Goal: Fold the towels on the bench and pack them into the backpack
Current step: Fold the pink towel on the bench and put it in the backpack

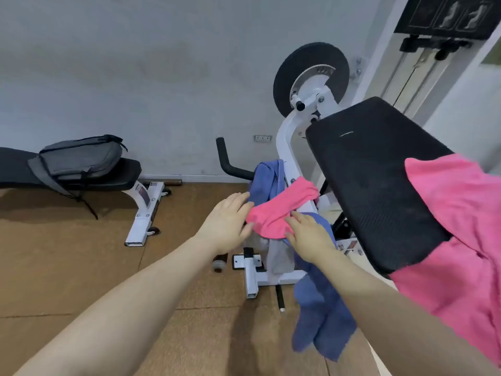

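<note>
Blue towel (320, 308) hangs nearest, draped under the right hand (309, 237). Both hands meet at a small pink towel (282, 210): the left hand (227, 221) lies with straight fingers against its left end, while the right's fingers rest loosely on top. Right of them, a larger pink towel (455, 234) covers a black padded counter (374, 180). Far left, the grey backpack (81, 158) lies on another counter (116, 177).

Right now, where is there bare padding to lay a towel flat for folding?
The black bench pad is bare across its upper and middle stretch, bordered by the pink towel draped over its near end. The machine frame is crowded with a pink cloth and blue towels.
</note>
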Demonstrator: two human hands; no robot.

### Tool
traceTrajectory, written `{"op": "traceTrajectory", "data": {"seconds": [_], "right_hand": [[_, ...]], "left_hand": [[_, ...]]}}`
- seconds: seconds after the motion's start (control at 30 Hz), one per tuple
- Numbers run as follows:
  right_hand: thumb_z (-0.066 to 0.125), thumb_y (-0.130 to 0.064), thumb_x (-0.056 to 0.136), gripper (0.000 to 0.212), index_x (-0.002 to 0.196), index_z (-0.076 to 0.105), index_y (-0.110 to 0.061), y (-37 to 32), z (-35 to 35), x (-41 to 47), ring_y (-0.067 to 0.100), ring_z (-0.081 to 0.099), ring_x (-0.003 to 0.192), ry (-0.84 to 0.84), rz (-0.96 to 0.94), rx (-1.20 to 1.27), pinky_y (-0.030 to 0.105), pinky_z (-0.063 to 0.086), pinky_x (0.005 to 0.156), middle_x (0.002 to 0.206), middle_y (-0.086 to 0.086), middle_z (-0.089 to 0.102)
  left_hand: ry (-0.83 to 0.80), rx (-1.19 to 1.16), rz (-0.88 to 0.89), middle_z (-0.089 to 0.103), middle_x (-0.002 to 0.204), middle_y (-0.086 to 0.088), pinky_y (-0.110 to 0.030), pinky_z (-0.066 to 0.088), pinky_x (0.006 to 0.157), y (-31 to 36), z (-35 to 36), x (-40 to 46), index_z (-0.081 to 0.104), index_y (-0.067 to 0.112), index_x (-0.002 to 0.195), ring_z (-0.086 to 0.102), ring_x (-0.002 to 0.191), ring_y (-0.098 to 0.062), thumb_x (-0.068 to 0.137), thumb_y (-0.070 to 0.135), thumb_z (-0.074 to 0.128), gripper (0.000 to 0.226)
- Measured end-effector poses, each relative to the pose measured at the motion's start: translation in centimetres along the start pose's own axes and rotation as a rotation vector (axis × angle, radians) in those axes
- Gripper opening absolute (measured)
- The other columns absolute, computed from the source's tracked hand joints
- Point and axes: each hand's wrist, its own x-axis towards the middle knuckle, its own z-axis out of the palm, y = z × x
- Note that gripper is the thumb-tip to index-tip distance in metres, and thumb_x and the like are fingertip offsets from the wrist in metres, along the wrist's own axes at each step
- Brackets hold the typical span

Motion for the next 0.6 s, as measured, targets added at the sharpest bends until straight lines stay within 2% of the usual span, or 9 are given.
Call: {"op": "traceTrajectory", "data": {"seconds": [0.13,0.2,0.27,0.33,0.37,0.43,0.47,0.53,0.6], "right_hand": [[0.042,-0.024,0.096,0.051,0.143,0.026,-0.013,1.9,2.7,5.0,0.029,0.031,0.135,-0.065,-0.061,-0.114,0.04,0.028,0.109,0.148,0.012,0.032],[0.048,-0.019,0.092,0.049,0.138,0.033,-0.011,2.5,3.7,6.5,0.03,0.044,0.123,-0.082,-0.073,-0.158,0.039,0.032,0.102,0.132,0.012,0.048],[0.073,-0.017,0.072,0.039,0.108,0.059,-0.009,3.3,4.1,7.5,0.028,0.061,0.091,0.032,-0.124,-0.167,0.032,0.045,0.08,0.094,0.009,0.064],[0.087,-0.016,0.047,0.032,0.062,0.059,-0.013,3.6,3.4,7.9,0.024,0.057,0.052,0.156,-0.161,-0.182,0.024,0.042,0.05,0.055,0.002,0.056],[0.083,-0.014,0.053,0.03,0.057,0.054,-0.013,3.8,2.6,8.4,0.024,0.054,0.049,0.192,-0.148,-0.103,0.026,0.037,0.047,0.053,0.003,0.052],[0.06,-0.011,0.084,0.015,0.072,0.052,-0.011,3.6,0.4,9.6,0.024,0.05,0.069,0.246,-0.097,0.166,0.032,0.031,0.061,0.073,0.007,0.053],[0.049,-0.012,0.092,0.012,0.08,0.05,-0.011,3.3,-1.0,10.1,0.023,0.047,0.077,0.232,-0.062,0.323,0.03,0.031,0.066,0.082,0.006,0.051],[0.046,-0.015,0.094,0.011,0.085,0.049,-0.014,2.4,-3.8,11.1,0.02,0.051,0.079,0.252,-0.068,0.634,0.028,0.038,0.068,0.085,0.003,0.054],[0.048,-0.016,0.094,0.007,0.087,0.051,-0.015,1.1,-6.5,12.1,0.011,0.054,0.075,0.288,-0.083,0.804,0.019,0.042,0.067,0.08,-0.004,0.057]], "left_hand": [[-0.049,-0.08,-0.101,0.019,0.154,-0.006,-0.03,0.01,0.115,-1.8,2.3,3.2,0.033,0.013,0.14,0.012,0.143,-0.02,0.096,0.033,0.039,0.049],[-0.095,-0.091,-0.114,0.02,0.153,-0.007,-0.033,0.012,0.115,-2.8,3.3,4.4,0.035,0.014,0.138,0.013,0.142,-0.021,0.096,0.032,0.04,0.047],[-0.129,-0.094,-0.125,0.021,0.153,-0.007,-0.033,0.015,0.116,-3.6,4.0,5.3,0.036,0.013,0.138,0.014,0.142,-0.021,0.096,0.033,0.04,0.047],[-0.153,-0.119,-0.14,0.022,0.153,-0.005,-0.033,0.017,0.116,-3.9,4.3,6.0,0.035,0.013,0.139,0.015,0.142,-0.019,0.096,0.033,0.039,0.048],[-0.16,-0.143,-0.141,0.022,0.152,-0.004,-0.032,0.017,0.115,-3.9,4.4,6.4,0.034,0.013,0.14,0.016,0.141,-0.018,0.096,0.033,0.039,0.048],[-0.156,-0.215,-0.131,0.023,0.152,-0.002,-0.031,0.017,0.114,-3.7,4.0,7.4,0.032,0.014,0.141,0.017,0.141,-0.016,0.096,0.033,0.041,0.049],[-0.138,-0.279,-0.128,0.025,0.152,-0.001,-0.03,0.018,0.113,-3.6,3.7,7.9,0.03,0.016,0.142,0.018,0.14,-0.016,0.096,0.033,0.042,0.051],[-0.089,-0.473,-0.148,0.032,0.148,-0.001,-0.029,0.023,0.11,-3.3,2.8,9.1,0.028,0.018,0.142,0.026,0.137,-0.016,0.095,0.031,0.044,0.052],[-0.022,-0.706,-0.201,0.042,0.14,0.002,-0.025,0.031,0.103,-3.0,1.4,9.9,0.031,0.02,0.14,0.037,0.129,-0.011,0.094,0.028,0.047,0.049]]}}
